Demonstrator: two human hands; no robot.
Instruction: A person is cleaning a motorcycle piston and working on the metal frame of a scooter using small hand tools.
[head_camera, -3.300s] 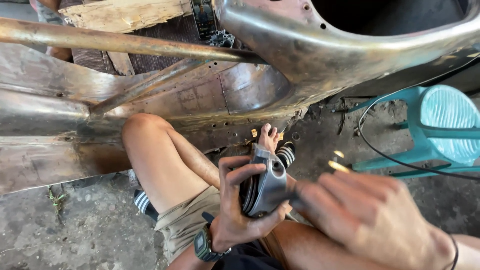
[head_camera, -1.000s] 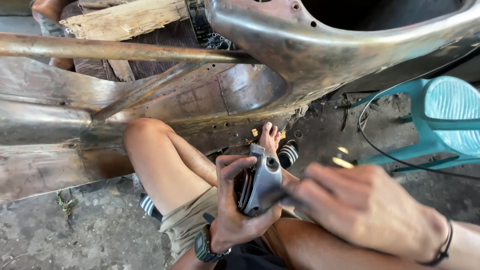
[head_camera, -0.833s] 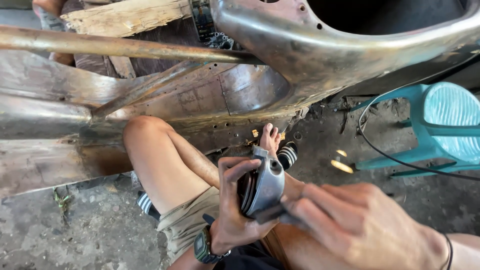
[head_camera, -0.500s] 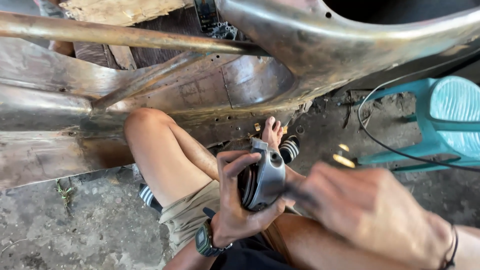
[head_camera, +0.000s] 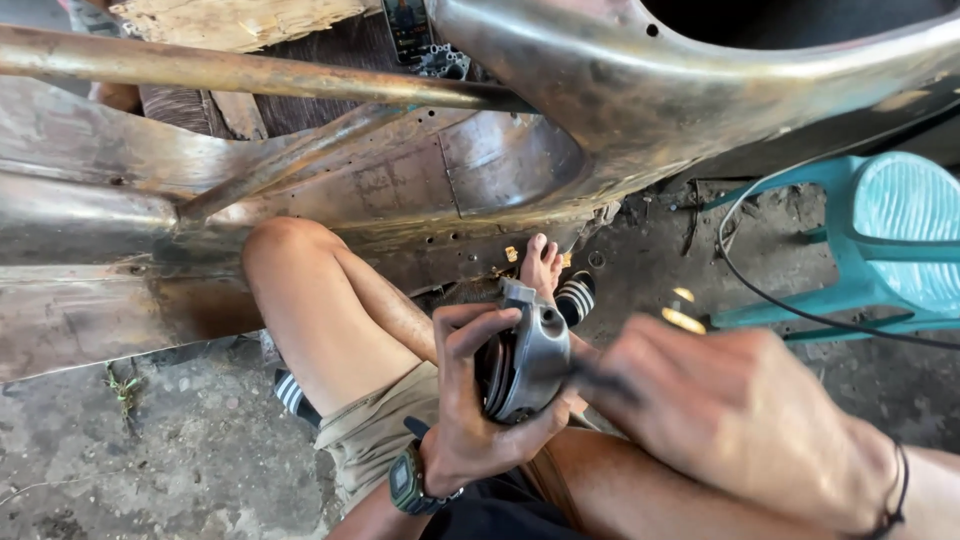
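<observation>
While the left hand clasped a grey metal part, the right hand pressed beside it, its grip unclear. Cracked concrete floor lay below; a teal plastic stool stood right of the part.

— Sat where? On the rough concrete floor, just before the dented bare-metal vehicle body, bent knee almost against it.

— And the curved grey metal part? Held over the lap in the left hand, with the right hand just beside it on the right.

— Farther right? Stood there the turquoise plastic stool, thin black cable across its legs.
</observation>
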